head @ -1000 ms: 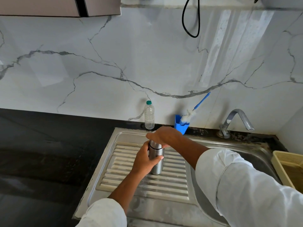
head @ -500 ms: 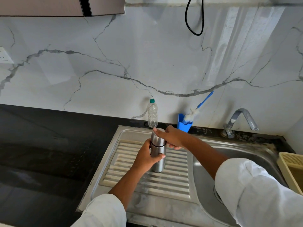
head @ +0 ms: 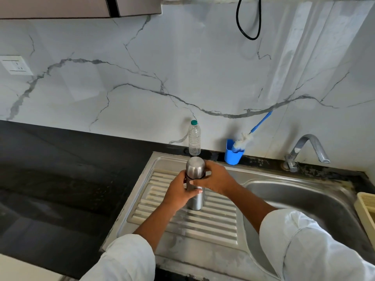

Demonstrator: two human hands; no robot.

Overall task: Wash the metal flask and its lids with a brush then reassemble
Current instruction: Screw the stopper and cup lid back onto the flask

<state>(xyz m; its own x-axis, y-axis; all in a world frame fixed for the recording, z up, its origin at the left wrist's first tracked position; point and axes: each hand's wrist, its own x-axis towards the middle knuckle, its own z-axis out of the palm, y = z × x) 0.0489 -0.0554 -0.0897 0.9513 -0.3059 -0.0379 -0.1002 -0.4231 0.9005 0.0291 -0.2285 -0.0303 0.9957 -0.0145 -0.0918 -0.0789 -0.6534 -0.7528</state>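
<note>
Together, both hands close on the metal flask (head: 196, 201), which stands upright on the ribbed drainboard (head: 213, 222) of the stainless steel sink (head: 294, 191). The left hand (head: 178, 194) wraps around the flask's body from the left, with the thumb lying across its front. The right hand (head: 215, 179) curls around the flask from the right, at the dark seam where the domed steel cap (head: 195, 166) meets the body. The cap sits on top of the flask, and both forearms wear white sleeves.

Just behind the flask, a clear plastic water bottle (head: 194, 138) with a green cap stands on the black countertop (head: 60, 179) against the marble backsplash (head: 142, 57). To its right a blue cup (head: 233, 156) holds a bottle brush (head: 243, 138) with white bristles, its blue handle leaning against the wall. Farther right the tap (head: 308, 148) arches over the basin, and a beige plastic rack (head: 367, 209) sits at the frame's right edge. A wall socket (head: 15, 64) is mounted at far left, and a black cable (head: 250, 21) loops down from above.
</note>
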